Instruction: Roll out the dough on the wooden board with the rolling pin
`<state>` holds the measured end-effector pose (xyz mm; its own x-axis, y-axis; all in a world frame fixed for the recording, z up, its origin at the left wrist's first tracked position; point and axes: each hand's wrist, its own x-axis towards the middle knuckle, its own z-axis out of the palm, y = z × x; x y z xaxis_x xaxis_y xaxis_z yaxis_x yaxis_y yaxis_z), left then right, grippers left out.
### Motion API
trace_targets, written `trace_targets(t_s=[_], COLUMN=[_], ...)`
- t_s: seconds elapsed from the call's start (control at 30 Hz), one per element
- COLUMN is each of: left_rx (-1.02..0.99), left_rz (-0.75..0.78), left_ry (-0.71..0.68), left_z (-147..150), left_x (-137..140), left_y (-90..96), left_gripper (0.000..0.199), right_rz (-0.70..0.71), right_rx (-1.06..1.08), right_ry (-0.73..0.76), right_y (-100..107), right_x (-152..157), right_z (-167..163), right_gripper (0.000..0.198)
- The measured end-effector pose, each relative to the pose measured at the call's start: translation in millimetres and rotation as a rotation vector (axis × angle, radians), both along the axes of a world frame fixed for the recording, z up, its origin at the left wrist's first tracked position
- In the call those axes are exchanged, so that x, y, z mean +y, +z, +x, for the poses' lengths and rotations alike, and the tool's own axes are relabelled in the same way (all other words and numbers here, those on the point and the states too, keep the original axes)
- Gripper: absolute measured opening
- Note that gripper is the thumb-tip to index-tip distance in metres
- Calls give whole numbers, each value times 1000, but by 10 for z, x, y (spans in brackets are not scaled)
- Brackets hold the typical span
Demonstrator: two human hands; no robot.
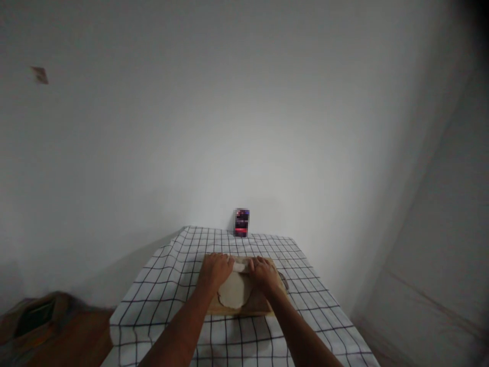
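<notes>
A flat, roundish sheet of dough (pixel 234 292) lies on a wooden board (pixel 257 308). Across its far edge runs a pale rolling pin (pixel 240 267), whose middle shows between my hands. My left hand (pixel 217 267) is wrapped over the pin's left part, and my right hand (pixel 263 271) is closed over its right part. Both ends of the pin are hidden under my fingers. The dough's far edge is covered by the pin and hands.
The board rests on a table with a white, black-checked cloth (pixel 153 300). A small greyish item (pixel 283 281), partly hidden, sits by the board's right edge. A phone with a lit screen (pixel 241 223) leans on the wall behind. A box (pixel 36 321) stands at lower left.
</notes>
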<state>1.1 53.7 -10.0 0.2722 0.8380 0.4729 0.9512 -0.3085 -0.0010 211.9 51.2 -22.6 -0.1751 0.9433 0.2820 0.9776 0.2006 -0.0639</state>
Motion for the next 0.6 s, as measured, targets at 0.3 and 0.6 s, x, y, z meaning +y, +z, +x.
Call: trace_targets(t_s=[0.3, 0.6], left_rx=[46, 100], left_rz=[-50, -66], left_ry=[-9, -26], left_z=[22, -13], left_x=[239, 207], left_y=[84, 34], left_gripper=[35, 39], right_rz=[-30, -16], right_rx=[-140, -182], right_ry=[-8, 23], right_y=[131, 58], right_x=[136, 185], right_z=[-22, 17], right_gripper=[34, 34])
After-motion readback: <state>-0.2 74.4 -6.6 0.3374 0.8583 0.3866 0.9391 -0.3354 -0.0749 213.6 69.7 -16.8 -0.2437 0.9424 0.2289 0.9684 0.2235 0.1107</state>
